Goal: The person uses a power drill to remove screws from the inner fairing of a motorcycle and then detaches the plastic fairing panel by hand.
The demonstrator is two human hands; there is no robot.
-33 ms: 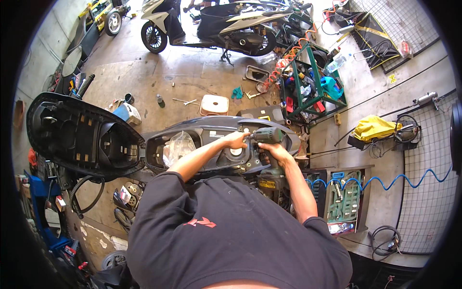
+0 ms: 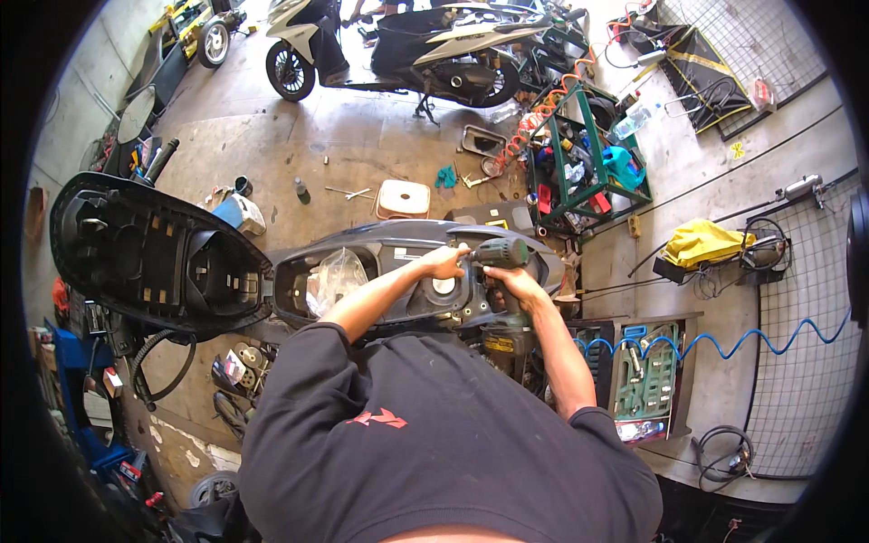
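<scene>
My right hand (image 2: 516, 284) is wrapped around the handle of a dark green cordless driver (image 2: 509, 254), its nose pointing left. Its battery block (image 2: 507, 340) shows below, near my chest. At the driver's nose, my left hand (image 2: 444, 262) has its fingers curled together; whatever they pinch is too small to make out. Both hands are over the rear of a scooter body (image 2: 389, 237) with dark panels. A pale round cap (image 2: 443, 286) lies just below my left hand. In the open storage well farther left sits a clear plastic bag (image 2: 333, 281).
The raised seat (image 2: 154, 258) stands out to the left. A green tool cart (image 2: 588, 154) is at the back right, and a drawer with a green socket tray (image 2: 650, 366) is right of me. Across the floor are a cream basin (image 2: 403, 198) and a white scooter (image 2: 398, 54).
</scene>
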